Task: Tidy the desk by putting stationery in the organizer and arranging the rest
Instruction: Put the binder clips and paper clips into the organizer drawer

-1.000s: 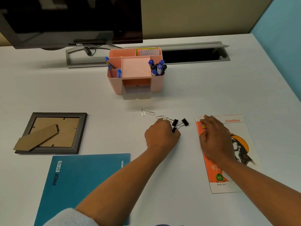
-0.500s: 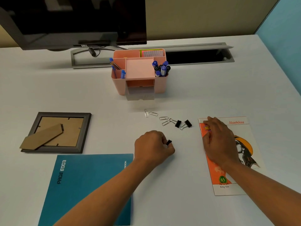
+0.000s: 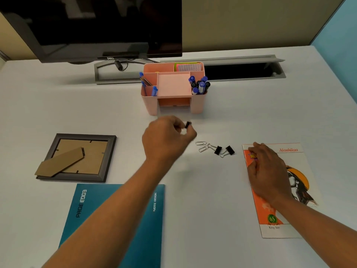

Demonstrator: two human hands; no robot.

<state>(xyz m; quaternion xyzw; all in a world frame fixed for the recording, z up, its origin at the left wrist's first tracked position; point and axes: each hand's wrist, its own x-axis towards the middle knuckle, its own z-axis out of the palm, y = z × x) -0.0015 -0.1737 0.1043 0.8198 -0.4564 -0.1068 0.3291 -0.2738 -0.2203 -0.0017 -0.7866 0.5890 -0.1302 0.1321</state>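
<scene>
My left hand pinches a small black binder clip just in front of the pink organizer, near its pulled-out drawer, which the hand mostly hides. The organizer holds blue pens on both sides and sticky notes at the back. Two more black binder clips and two paper clips lie on the desk to the right of my left hand. My right hand rests flat on the orange-and-white notebook at the right.
A grey picture frame lies face down at the left. A teal notebook sits under my left forearm. A black monitor stands at the back, with an open cable tray behind the organizer.
My left hand picked one binder clip from the pile, drew it back, then carried it forward toward the organizer's drawer. The right hand stayed on the orange notebook.
</scene>
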